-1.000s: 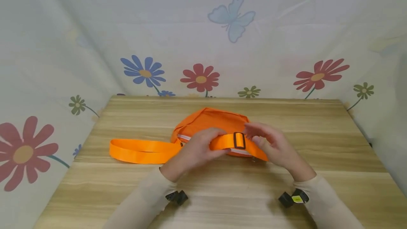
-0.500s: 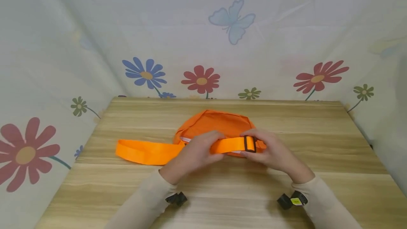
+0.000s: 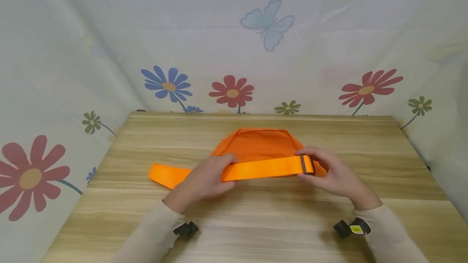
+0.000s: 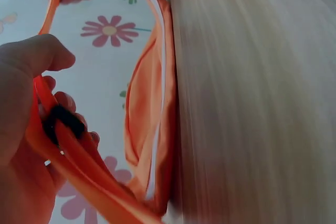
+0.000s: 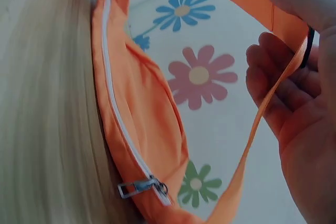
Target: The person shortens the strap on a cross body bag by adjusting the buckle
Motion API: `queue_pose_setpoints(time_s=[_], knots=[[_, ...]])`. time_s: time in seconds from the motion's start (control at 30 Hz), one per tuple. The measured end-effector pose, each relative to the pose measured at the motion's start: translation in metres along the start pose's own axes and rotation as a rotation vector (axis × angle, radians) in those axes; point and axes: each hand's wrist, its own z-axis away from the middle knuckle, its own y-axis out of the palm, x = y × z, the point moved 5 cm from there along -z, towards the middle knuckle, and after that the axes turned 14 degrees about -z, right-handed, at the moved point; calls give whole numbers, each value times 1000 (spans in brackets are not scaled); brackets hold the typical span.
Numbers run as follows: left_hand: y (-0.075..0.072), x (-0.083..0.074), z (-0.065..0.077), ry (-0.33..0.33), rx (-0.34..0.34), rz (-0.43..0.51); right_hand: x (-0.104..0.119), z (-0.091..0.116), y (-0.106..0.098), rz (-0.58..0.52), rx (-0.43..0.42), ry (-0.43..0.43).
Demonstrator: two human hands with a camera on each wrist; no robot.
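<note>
An orange waist bag [image 3: 263, 143] stands on the table, its white zipper [image 5: 112, 87] and metal zipper pull [image 5: 137, 187] showing in the right wrist view. My left hand [image 3: 202, 180] grips the bag's bright orange strap [image 3: 261, 169] in front of it. Inside that hand, a black buckle [image 4: 59, 121] lies among the strap layers in the left wrist view. Between my hands the strap runs taut. At its right end my right hand [image 3: 340, 177] pinches it by the black slider [image 3: 303, 164], thumb on one side and fingers on the other.
A loop of strap [image 3: 164, 175] sticks out left past the left wrist. The wood-grain table [image 3: 263, 222] ends at the back against a white curtain [image 3: 314, 52] printed with flowers and a butterfly. Black wrist cameras [image 3: 186, 229] are worn on both sleeves.
My right hand has closed on the strap by the slider and pulled it right. My left hand has shifted left. The strap between them is longer, and the loop on the left is smaller.
</note>
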Motion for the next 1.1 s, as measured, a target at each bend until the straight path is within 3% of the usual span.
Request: queue_pose_setpoints(time_s=[0.13, 0.33, 0.47, 0.77, 1.1], knots=[[-1, 7, 6, 6, -13, -21, 1, 3, -7, 62, 15, -21], [-4, 6, 4, 77, -113, -45, 4, -2, -4, 315, 75, -103], [-8, 5, 2, 94, -132, -42, 3, -5, 0, 412, 88, -115], [-15, 18, 11, 9, -62, -11, -2, 4, -15, 376, 72, -91], [-21, 43, 29, -13, -49, -10, -13, 20, -43, 278, -10, -6]])
